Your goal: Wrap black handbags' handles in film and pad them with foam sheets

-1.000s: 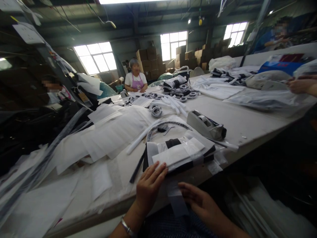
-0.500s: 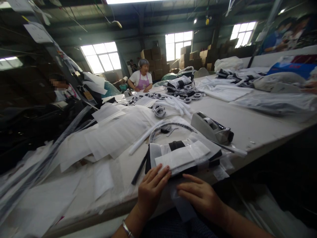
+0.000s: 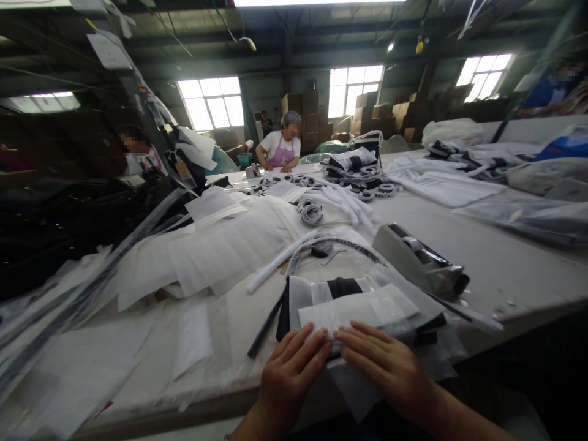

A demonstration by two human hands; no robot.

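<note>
A black handbag (image 3: 285,312), partly covered in white wrapping sheets, lies at the table's near edge. Its wrapped handle (image 3: 337,242) arches away behind it. Across its front is a folded white foam sheet (image 3: 353,311). My left hand (image 3: 294,367) lies flat with fingers stretched on the near edge of this sheet. Beside it, my right hand (image 3: 386,361) rests flat on the same edge, fingers out and close together. A translucent sheet (image 3: 351,386) hangs below my right hand over the table edge. The undersides of both hands are hidden.
A grey tape dispenser (image 3: 418,260) stands right of the bag. White sheets (image 3: 229,245) spread to the left, with coiled wrapped straps (image 3: 310,212) behind. A person in a pink apron (image 3: 282,150) is across the table (image 3: 459,226). Wrapped bags (image 3: 353,162) are piled farther back.
My right hand has moved up and forward from below the bag's edge onto the white sheet, beside my left hand. The whole view has shifted, so things appear farther right.
</note>
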